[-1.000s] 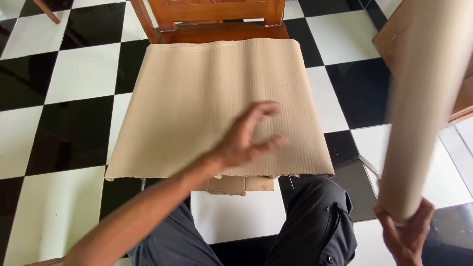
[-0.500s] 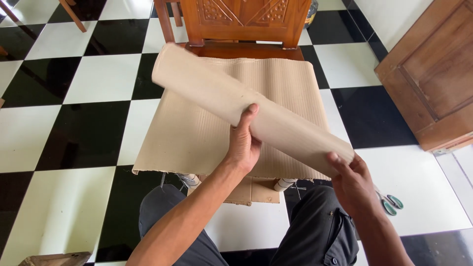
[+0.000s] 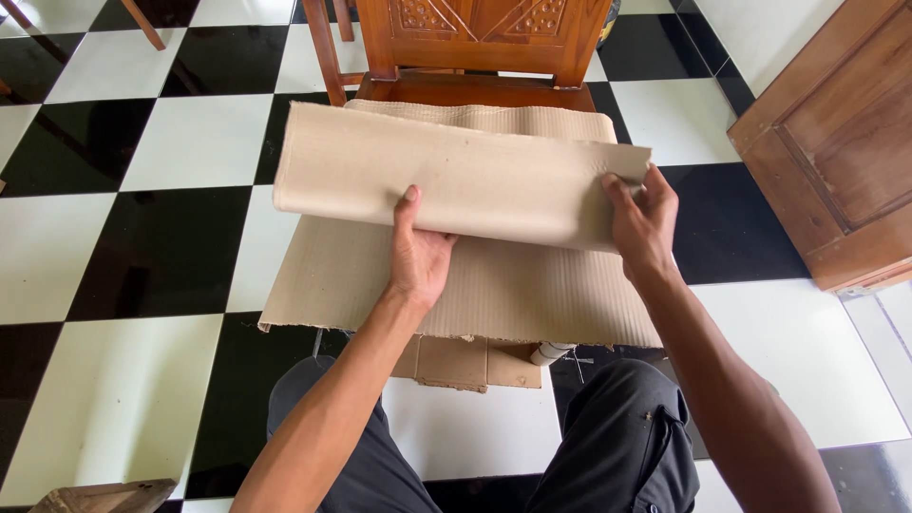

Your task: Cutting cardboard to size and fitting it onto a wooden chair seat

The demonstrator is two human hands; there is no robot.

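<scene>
- Two hands are ours here, both gripping one rolled sheet of tan corrugated cardboard [image 3: 456, 176], lying crosswise above a flat tan corrugated cardboard sheet [image 3: 475, 285].
- We see black and white floor tiles [image 3: 142, 256] at the far left.
- Our left hand [image 3: 418, 252] cups the roll's near edge from below, thumb up on its face.
- Our right hand [image 3: 641, 223] pinches the roll's right end.
- Behind the roll stands a carved brown wooden chair [image 3: 475, 43].
- At the far right, a brown wooden panelled door [image 3: 836, 142].
</scene>
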